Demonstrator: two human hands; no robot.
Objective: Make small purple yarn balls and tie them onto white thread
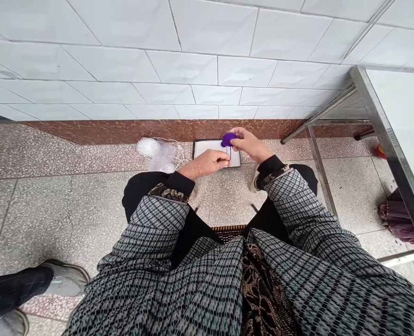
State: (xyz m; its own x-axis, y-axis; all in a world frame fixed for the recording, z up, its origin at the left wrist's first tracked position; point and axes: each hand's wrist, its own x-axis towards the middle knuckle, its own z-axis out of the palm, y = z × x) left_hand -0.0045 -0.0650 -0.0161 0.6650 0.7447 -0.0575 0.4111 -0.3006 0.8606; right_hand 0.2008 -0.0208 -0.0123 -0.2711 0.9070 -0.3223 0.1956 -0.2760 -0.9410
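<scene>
My right hand is closed on a small purple ball of yarn, held above a flat white board with a dark frame that lies on the floor by the wall. A thin purple strand runs down from the ball to my left hand, whose fingers pinch it. Both hands are out past my knees, over the board.
A clear plastic bag with white yarn lies left of the board. A metal table stands at the right, a folded umbrella under it. Another person's shoes are at lower left. A woven stool shows between my legs.
</scene>
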